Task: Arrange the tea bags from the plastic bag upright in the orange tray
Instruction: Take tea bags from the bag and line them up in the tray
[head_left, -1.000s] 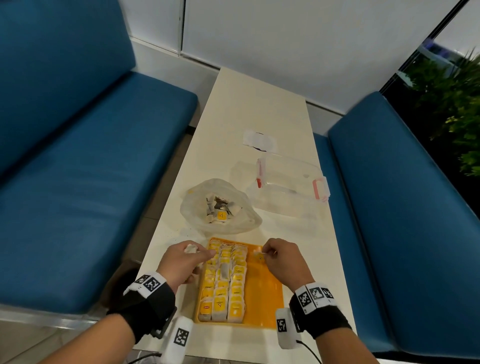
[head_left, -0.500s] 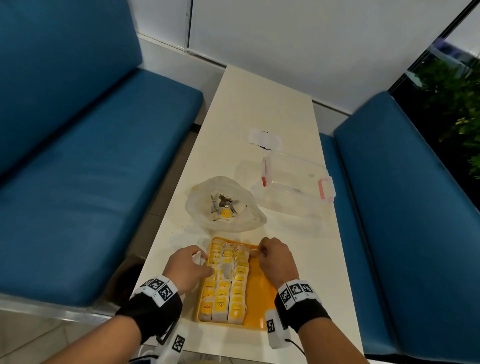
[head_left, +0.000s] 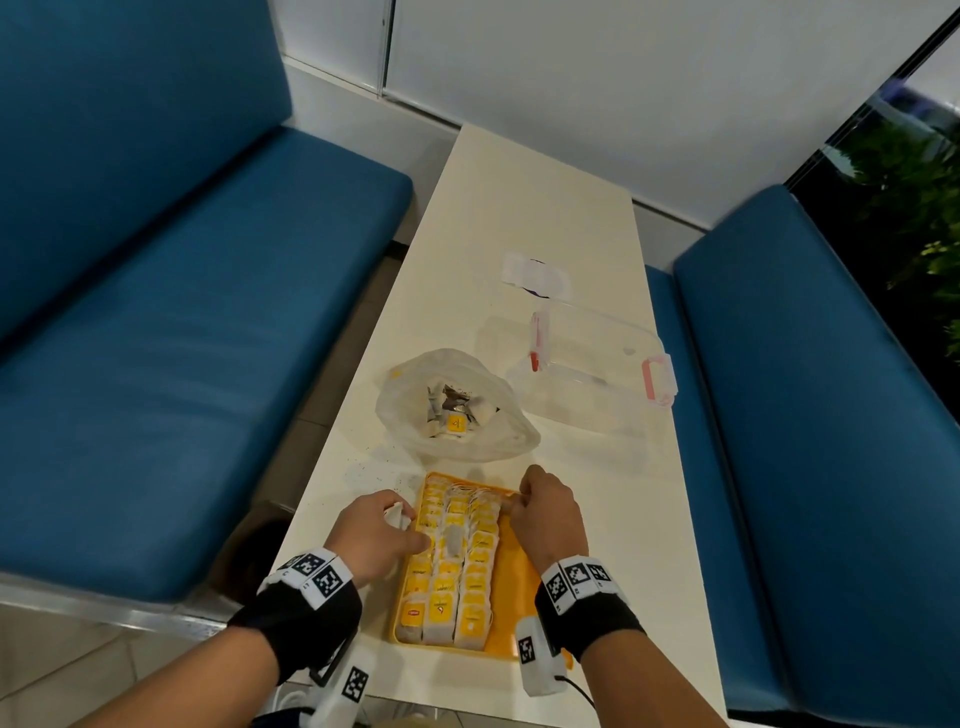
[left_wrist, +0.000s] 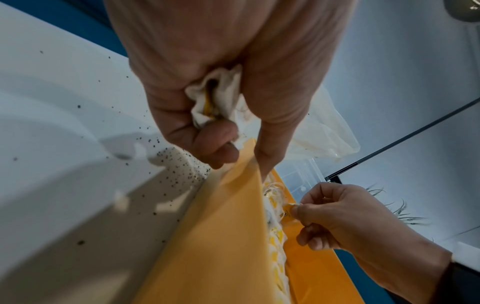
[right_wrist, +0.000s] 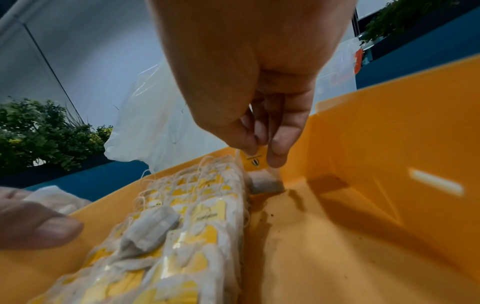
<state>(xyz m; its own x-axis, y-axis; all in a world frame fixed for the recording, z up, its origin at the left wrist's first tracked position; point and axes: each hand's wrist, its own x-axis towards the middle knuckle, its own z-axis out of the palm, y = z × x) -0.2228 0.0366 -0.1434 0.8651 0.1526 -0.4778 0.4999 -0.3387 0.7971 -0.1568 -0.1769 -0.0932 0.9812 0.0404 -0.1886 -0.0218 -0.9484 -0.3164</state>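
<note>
Right hand (right_wrist: 259, 86) has come down, its grip pinching a tea bag (right_wrist: 263, 181) into the orange tray (head_left: 511, 613) far end; left hand (left_wrist: 207, 86) clutches spare bags (left_wrist: 215, 98); plastic bag (head_left: 457, 410) holds more

Your left hand (left_wrist: 221, 78) fills the top of the view, fingers curled round crumpled tea bags (left_wrist: 218, 98), its thumb reaching past the near wall of the orange tray (left_wrist: 221, 236). That wall runs from 6 o'clock up toward the centre, with a row of yellow-tagged tea bags (left_wrist: 276, 232) standing behind it. At 4 o'clock your right hand (left_wrist: 345, 222) pinches a yellow tag (left_wrist: 289, 207). Dark specks (left_wrist: 176, 164) dot the white table (left_wrist: 52, 102) at 9 o'clock. The plastic bag (left_wrist: 322, 131) lies at 2 o'clock.
</note>
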